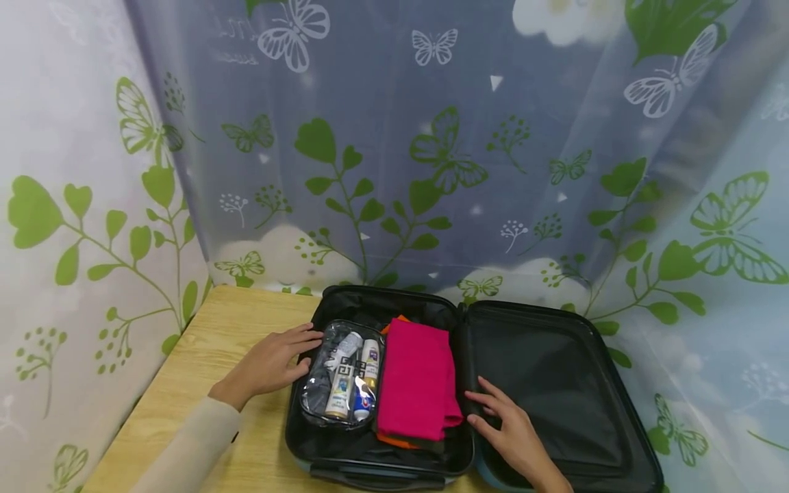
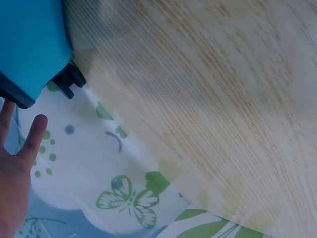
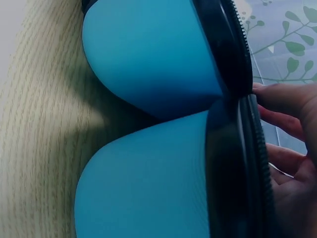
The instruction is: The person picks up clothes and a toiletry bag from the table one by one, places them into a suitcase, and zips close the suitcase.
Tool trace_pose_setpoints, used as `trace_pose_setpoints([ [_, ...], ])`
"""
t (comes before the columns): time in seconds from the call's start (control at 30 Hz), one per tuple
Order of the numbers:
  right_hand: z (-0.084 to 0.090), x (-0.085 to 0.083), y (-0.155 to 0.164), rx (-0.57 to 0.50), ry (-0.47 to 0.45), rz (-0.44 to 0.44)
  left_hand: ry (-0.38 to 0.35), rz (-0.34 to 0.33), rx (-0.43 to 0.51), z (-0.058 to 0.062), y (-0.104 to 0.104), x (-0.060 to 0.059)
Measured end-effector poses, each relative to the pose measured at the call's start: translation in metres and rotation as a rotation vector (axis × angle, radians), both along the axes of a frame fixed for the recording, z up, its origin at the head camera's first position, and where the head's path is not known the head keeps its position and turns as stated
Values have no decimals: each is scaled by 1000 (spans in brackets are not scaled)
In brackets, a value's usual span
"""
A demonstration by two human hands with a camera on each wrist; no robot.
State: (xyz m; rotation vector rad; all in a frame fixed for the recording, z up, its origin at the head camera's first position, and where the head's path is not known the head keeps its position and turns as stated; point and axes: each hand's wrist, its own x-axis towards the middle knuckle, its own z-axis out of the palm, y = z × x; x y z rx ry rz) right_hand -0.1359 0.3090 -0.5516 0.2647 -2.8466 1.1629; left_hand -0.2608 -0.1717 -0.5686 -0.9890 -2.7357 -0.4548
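- Overhead, curtain [image 1: 431,150] fills the back and both sides: sheer white-blue fabric, green leaf and butterfly print, hangs down to the counter's far edge.
- Counter [image 1: 209,356]: light wood grain, corner at far left against the curtain; left wrist view shows the same grain, blurred, with curtain below its edge.
- Suitcase [image 1: 555,383] lies flat and fully unzipped on the counter, black lining, two halves side by side; right wrist view shows blue hard shells [image 3: 148,54] meeting at the hinge, black zipper rim.
- Right half: bare black lining only.
- Left half packed: pink folded cloth [image 1: 416,380] along the hinge side, orange cloth [image 1: 401,441] peeking out under it at near and far ends.
- Clear toiletry pouch [image 1: 342,373] sits just left of the pink cloth, touching it; small bottles and tubes inside, labels too small to read.
- Left hand [image 1: 271,363]: beige sleeve [image 1: 191,445], forearm angled across the counter, palm down, fingers straight and slightly spread, fingertips at the suitcase's left rim touching the pouch edge; grips nothing.
- Right hand [image 1: 508,424]: comes from bottom edge, palm down on the right half's lining near the hinge, fingers spread and relaxed, tips just beside the pink cloth; holds nothing. Right wrist view shows fingers [image 3: 285,99] lying over the rim.
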Motion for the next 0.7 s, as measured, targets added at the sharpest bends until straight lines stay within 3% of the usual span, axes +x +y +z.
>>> trace_pose_setpoints([
  [0.33, -3, 1, -3, -4, 3, 17, -6, 37, 25, -1, -17, 3],
  [0.7, 4, 4, 12, 120, -3, -24, -31, 73, 27, -3, -36, 5],
])
